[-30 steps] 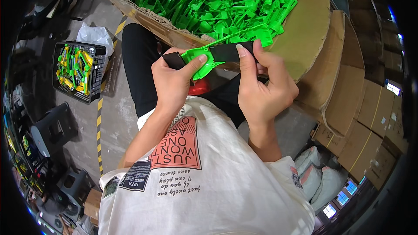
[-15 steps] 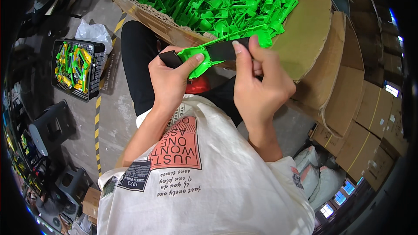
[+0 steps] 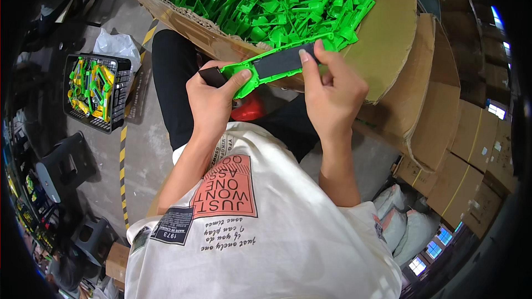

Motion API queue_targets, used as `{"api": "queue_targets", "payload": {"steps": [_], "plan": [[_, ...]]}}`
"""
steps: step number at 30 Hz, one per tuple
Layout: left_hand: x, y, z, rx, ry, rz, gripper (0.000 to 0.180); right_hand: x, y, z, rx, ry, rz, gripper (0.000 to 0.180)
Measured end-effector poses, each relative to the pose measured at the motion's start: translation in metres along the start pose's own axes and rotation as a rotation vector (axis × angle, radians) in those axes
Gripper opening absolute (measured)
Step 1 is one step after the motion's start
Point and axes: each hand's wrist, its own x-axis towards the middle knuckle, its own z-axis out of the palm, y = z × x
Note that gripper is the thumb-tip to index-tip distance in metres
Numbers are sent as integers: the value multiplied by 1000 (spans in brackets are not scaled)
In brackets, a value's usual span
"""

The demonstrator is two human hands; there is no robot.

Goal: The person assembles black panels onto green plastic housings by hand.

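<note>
My left hand (image 3: 213, 99) grips the near end of a long green plastic shell (image 3: 242, 80), its thumb pressed on the inside. A dark flat piece (image 3: 213, 76) juts out between the fingers of that hand; how it is held is hidden. A black rectangular strip (image 3: 277, 65) lies along the hollow of the shell. At its right end my right hand (image 3: 335, 86) is closed, thumb and forefinger pinching the strip against the shell. Just beyond both hands, a large cardboard box (image 3: 221, 39) holds a heap of green plastic parts (image 3: 271, 8).
On the floor to the left, a black basket (image 3: 115, 99) holds green and yellow pieces beside a white plastic bag (image 3: 117, 47). Grey plastic stools (image 3: 65, 160) stand nearer. Box flaps (image 3: 382, 50) spread at right, with stacked cartons (image 3: 465, 171) and white sacks (image 3: 410, 227) farther right.
The black strip, which overlapped the shell's edge at an angle, now lies down inside its hollow. My right hand has shifted slightly left and down, its fingers at the strip's end.
</note>
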Motion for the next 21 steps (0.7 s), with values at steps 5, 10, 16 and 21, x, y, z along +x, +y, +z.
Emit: {"api": "queue_targets", "payload": {"steps": [5,10,16,21], "plan": [[4,1,-4,0,-14,23,19,2,4,-7,-166,39,-299,19],[4,14,-4,75,-9,2,21,32,8,-30,-280,-179,-62,24],[7,13,-6,211,52,170,26,49,24,-34,1,-668,88,21],[7,28,1,533,145,347,36,38,18,-27,-113,-454,-105,28]]}}
